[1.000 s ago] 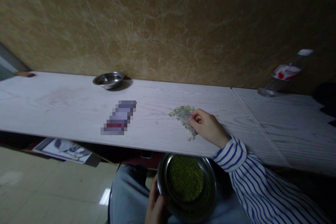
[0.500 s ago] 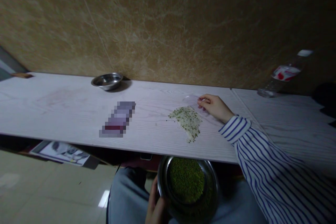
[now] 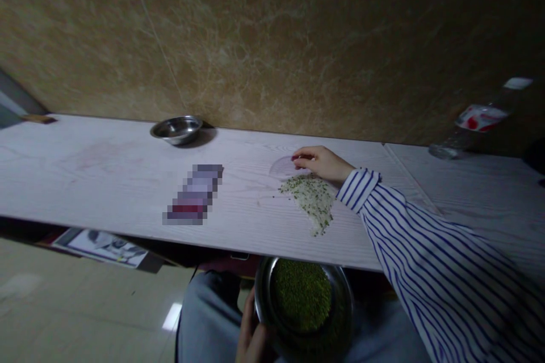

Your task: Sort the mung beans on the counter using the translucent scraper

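My left hand (image 3: 252, 333) grips the left rim of a metal bowl (image 3: 346, 295) on my lap, below the tabletop edge. Inside the bowl lie many small green beans (image 3: 301, 295), which look like mung beans. Between the fingertips of my right hand (image 3: 321, 163) is a thin, clear plastic disc (image 3: 280, 167), partly hidden by those fingers. It is low over the table, just behind a spread pile of white grains mixed with green beans (image 3: 313, 201); whether it touches the surface I cannot tell.
A second, smaller metal bowl (image 3: 177, 131) stands near the wall at the left. In front of it lies a flat, blurred-out object (image 3: 193, 195). A clear bottle (image 3: 481, 119) stands at the right. Under the tabletop (image 3: 106, 181), a drawer (image 3: 104, 247) juts out.
My right hand has moved left with the plastic disc, from the pile's right back side to behind it. My left hand keeps its hold on the bowl. The view has shifted slightly.
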{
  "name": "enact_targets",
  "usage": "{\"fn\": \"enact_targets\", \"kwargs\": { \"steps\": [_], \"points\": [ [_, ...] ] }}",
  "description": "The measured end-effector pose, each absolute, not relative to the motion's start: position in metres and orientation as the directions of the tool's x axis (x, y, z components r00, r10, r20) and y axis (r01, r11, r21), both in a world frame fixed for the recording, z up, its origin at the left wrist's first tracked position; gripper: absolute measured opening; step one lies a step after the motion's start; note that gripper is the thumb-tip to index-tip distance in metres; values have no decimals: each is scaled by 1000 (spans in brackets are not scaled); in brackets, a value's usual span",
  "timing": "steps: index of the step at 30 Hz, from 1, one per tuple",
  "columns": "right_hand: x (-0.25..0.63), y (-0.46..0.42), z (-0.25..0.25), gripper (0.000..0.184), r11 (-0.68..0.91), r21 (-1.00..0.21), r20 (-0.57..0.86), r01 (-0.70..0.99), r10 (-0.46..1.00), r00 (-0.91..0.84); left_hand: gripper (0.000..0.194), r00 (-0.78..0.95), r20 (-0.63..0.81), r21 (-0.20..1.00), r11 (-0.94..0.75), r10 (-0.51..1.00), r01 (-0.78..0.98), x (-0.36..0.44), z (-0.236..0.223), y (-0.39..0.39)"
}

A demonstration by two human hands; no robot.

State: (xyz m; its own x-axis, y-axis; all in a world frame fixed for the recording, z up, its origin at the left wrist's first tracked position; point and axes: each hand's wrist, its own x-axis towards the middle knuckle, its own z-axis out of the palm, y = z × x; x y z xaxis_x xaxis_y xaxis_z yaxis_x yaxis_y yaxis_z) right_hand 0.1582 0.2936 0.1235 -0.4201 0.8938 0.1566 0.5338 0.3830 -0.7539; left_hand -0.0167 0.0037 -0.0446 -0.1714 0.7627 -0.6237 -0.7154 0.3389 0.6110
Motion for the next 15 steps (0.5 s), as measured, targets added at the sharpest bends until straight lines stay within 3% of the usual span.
{"fn": "enact_targets", "kwargs": {
  "steps": [7,11,15],
  "points": [
    [118,286,137,21,574,-593,75,565,738,-671,78,-227,-601,649,302,766,-698,-21,-42,3],
    [115,283,138,26,669,-449,41,592,678,-734,75,-215,-624,648,343,751,-680,-28,-57,0],
    [120,281,135,24,711,-402,43,577,644,-764,68,-214,-593,672,330,776,-663,-32,-59,-2]
  ]
}}
